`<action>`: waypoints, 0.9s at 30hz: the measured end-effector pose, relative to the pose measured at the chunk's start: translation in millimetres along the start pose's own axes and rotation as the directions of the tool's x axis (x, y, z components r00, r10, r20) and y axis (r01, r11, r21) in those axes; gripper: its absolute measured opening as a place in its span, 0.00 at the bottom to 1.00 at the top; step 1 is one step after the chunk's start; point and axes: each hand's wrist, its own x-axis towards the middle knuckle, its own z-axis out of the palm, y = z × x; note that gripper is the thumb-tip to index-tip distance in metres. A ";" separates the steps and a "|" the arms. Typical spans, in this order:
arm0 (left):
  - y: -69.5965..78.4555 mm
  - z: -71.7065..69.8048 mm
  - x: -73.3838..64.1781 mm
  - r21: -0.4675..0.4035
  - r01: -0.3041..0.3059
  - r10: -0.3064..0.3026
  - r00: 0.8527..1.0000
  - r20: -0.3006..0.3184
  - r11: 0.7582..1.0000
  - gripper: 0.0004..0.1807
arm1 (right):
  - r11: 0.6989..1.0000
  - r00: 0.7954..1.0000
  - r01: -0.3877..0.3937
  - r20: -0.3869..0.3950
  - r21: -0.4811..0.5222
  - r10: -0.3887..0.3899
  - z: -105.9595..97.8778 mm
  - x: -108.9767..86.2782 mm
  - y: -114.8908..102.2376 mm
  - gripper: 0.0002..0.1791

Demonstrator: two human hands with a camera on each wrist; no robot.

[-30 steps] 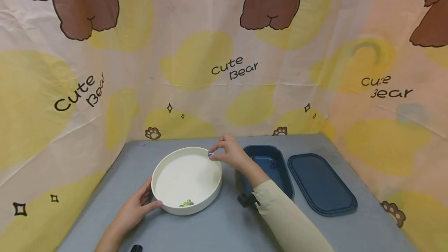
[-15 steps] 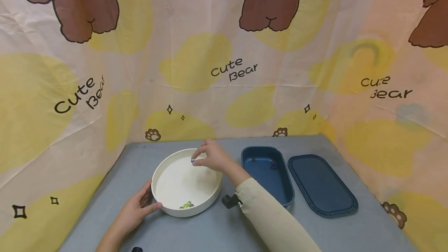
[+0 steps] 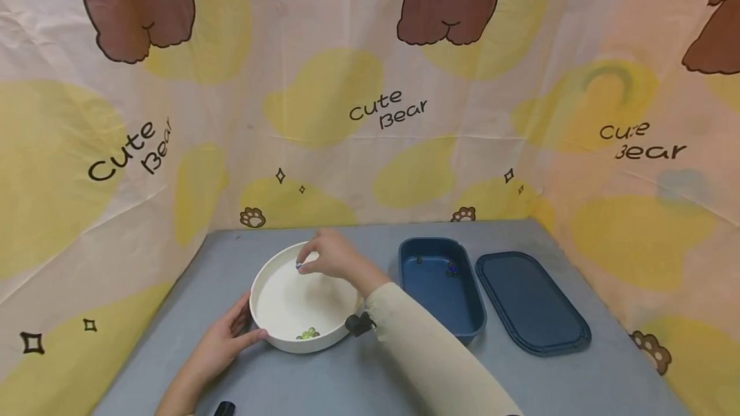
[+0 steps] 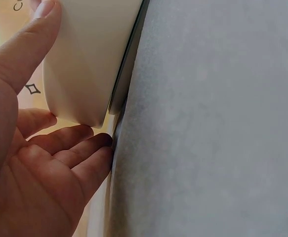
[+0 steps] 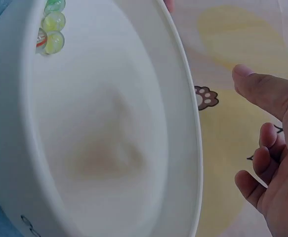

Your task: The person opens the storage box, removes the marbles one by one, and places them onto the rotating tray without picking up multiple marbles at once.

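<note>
A round white tray (image 3: 283, 300) with a raised rim stands on the table at centre-left. My left hand (image 3: 222, 342) holds its near left side, the thumb at the rim; in the left wrist view the other fingertips (image 4: 87, 131) meet the outer wall. Over the far part of the tray, my right hand (image 3: 335, 255) pinches a small blue-and-white marble (image 3: 299, 266) between thumb and index finger. In the right wrist view that marble is hidden. Several green and yellow marbles (image 5: 54, 22) lie together in the tray's near side, one with a red streak.
To the right stands a dark blue rectangular container (image 3: 439, 300) with several dark and blue marbles (image 3: 451, 269) in it. Its matching lid (image 3: 532, 303) lies flat beside it. Behind the grey table (image 3: 347, 384) hangs a printed bear cloth (image 3: 324, 101).
My right hand has moved left with the marble, from the tray's far right rim to over its far inside. The left hand and the tray have stayed in place.
</note>
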 end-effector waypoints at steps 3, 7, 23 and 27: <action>-0.2 -0.3 -0.6 -0.005 -0.010 0.010 1.000 -0.003 1.000 0.57 | 0.999 1.000 -0.011 0.015 -0.035 0.011 3.3 3.7 -3.3 0.09; -0.1 -0.5 -0.2 0.002 -0.002 0.002 1.000 -0.002 1.000 0.57 | 0.998 0.998 -0.047 0.033 -0.040 0.048 8.4 7.2 -4.1 0.09; -1.9 0.2 1.9 0.017 0.019 -0.019 1.000 0.001 1.000 0.59 | 0.996 0.998 -0.050 -0.024 0.080 0.052 -6.7 -8.5 9.7 0.10; -1.2 -0.1 1.5 0.007 0.030 -0.030 1.000 0.000 1.000 0.60 | 0.992 0.998 -0.049 -0.044 0.114 0.054 -21.8 -23.5 12.5 0.10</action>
